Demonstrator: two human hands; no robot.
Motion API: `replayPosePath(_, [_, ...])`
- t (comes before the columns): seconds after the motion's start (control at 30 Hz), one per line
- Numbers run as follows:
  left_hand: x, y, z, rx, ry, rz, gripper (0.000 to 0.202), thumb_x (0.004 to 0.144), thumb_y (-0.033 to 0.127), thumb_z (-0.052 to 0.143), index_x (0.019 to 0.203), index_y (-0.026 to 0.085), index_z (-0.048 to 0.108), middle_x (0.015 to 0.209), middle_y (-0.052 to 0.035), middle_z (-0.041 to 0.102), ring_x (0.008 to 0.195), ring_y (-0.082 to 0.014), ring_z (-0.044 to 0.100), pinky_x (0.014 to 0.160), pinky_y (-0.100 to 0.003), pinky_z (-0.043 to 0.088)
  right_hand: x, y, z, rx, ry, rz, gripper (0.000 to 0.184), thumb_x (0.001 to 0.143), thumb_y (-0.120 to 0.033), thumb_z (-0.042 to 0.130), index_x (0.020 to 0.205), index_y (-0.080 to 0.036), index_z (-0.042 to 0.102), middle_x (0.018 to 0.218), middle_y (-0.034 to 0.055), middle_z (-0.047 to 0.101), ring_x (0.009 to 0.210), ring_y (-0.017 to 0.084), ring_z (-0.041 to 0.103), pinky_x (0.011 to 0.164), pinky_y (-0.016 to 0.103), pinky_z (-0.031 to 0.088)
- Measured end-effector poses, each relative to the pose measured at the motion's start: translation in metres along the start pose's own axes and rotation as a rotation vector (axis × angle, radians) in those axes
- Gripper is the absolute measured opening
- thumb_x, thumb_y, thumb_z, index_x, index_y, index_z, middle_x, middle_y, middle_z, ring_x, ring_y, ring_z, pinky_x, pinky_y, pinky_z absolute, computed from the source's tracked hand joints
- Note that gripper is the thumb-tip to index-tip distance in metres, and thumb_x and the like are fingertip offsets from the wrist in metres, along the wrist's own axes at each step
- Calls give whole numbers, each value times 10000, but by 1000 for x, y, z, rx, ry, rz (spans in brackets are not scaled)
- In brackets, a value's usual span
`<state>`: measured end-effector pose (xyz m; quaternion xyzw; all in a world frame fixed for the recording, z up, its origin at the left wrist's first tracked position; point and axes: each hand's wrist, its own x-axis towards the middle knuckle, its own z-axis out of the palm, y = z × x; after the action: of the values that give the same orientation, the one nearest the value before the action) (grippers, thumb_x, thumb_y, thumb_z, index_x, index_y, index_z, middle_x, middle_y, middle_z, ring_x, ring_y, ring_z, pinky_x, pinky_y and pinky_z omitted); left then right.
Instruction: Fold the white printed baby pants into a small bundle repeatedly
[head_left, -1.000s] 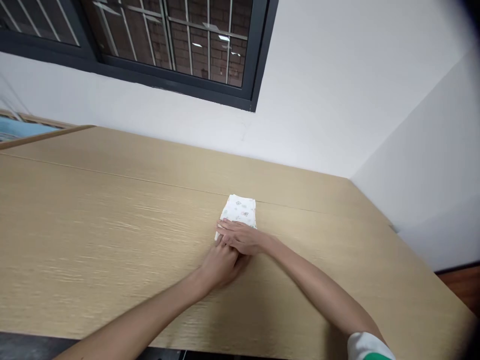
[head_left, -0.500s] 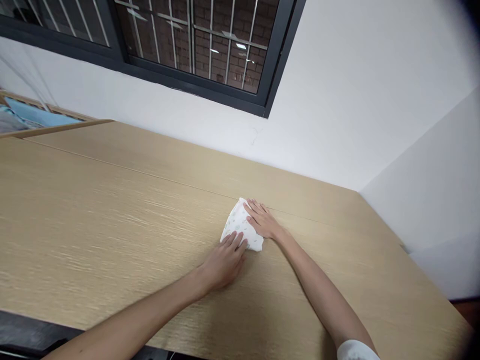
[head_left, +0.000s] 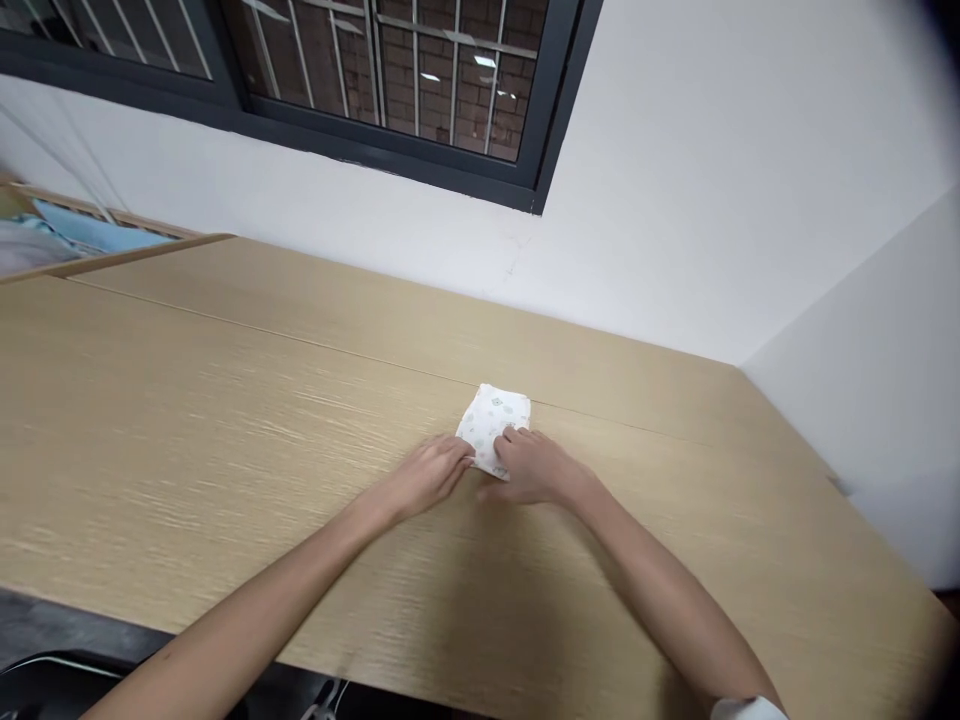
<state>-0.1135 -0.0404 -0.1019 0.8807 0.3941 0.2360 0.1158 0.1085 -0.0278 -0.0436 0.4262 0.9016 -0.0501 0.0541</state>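
Note:
A small folded white cloth [head_left: 496, 415] with a faint printed pattern lies on the light wooden table [head_left: 225, 420]. My left hand [head_left: 427, 475] rests at the cloth's near left edge, its fingertips pinching that edge. My right hand [head_left: 534, 466] lies on the cloth's near right corner, fingers curled and gripping it. The two hands almost meet at the cloth's front edge, which they hide.
A white wall runs along the table's far side, with a dark-framed barred window [head_left: 390, 60] above. A second white wall [head_left: 877, 370] closes off the right end. At the far left a wooden frame holds blue fabric [head_left: 90, 228]. The table's near edge drops to a dark floor.
My right hand has drawn back from the cloth's far side to its near right corner. My left hand has shifted to the near left edge. The cloth now looks squarer and more compact.

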Motion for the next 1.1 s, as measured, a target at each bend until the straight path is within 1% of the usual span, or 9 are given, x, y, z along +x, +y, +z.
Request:
replayPosePath(0.07, [0,3,-3,-46,19,-41,342,1078,348,329,1074,189,631,1004,-91,698,938,-245,657,868,-417,525,-9,-10,-3,-103,-19,-1,410,856,-416,734,1101,-93,670,1156,207,669,1042,351,645,859,398,486])
replayPosePath(0.17, [-1,7,-8,-177,49,-86,327,1082,390,338,1130,213,609,1078,-66,697,1013,-229,654,926,-395,514,-14,-10,-10,-17,-76,-27,209,908,-169,566,1079,-111,671,1089,166,709,936,292,682,760,350,484])
replayPosePath(0.33, [-1,5,-8,-291,323,-195,315,1062,434,413,1263,219,527,1228,-77,644,1158,-223,608,1031,-403,487,-1,23,-19,302,6,-3,253,980,-327,527,1119,-177,677,1071,123,740,898,263,685,719,321,475])
replayPosePath(0.47, [1,4,-5,-196,482,-195,323,1039,429,462,1280,216,495,1277,-104,592,1219,-241,568,1079,-451,467,15,51,-6,408,113,68,280,988,-409,550,1115,-182,653,1052,97,733,897,249,672,736,314,486])
replayPosePath(0.53, [1,6,-3,-158,433,-168,319,1041,411,458,1293,220,497,1299,-105,587,1250,-244,554,1101,-462,455,21,60,6,417,152,105,273,1008,-415,523,1109,-182,622,1077,99,711,942,250,661,779,324,500])
replayPosePath(0.67, [0,9,6,-66,193,-116,403,1049,387,435,1406,205,475,1426,-130,561,1333,-272,526,1132,-484,435,26,66,28,415,215,156,282,1050,-404,460,1191,-179,555,1224,137,633,1103,259,618,924,354,488])
replayPosePath(0.8, [-3,8,14,92,23,-113,466,1041,407,446,1431,156,499,1514,-170,506,1400,-327,483,1155,-521,406,27,57,32,243,307,219,411,1053,-435,474,1325,-128,510,1287,197,574,1195,318,551,1013,421,435])
replayPosePath(0.93, [0,11,12,143,5,-120,452,1048,420,419,1405,163,523,1478,-168,532,1356,-326,520,1123,-523,433,23,29,26,52,444,181,427,1077,-405,389,1365,-115,513,1357,233,541,1220,366,502,1043,508,391])
replayPosePath(1.1, [16,13,10,166,61,-113,633,993,331,437,1554,69,303,1581,-250,394,1482,-356,378,1189,-561,360,21,3,33,73,391,-45,460,1061,-301,339,1453,-96,464,1402,215,561,1269,325,520,1084,479,401])
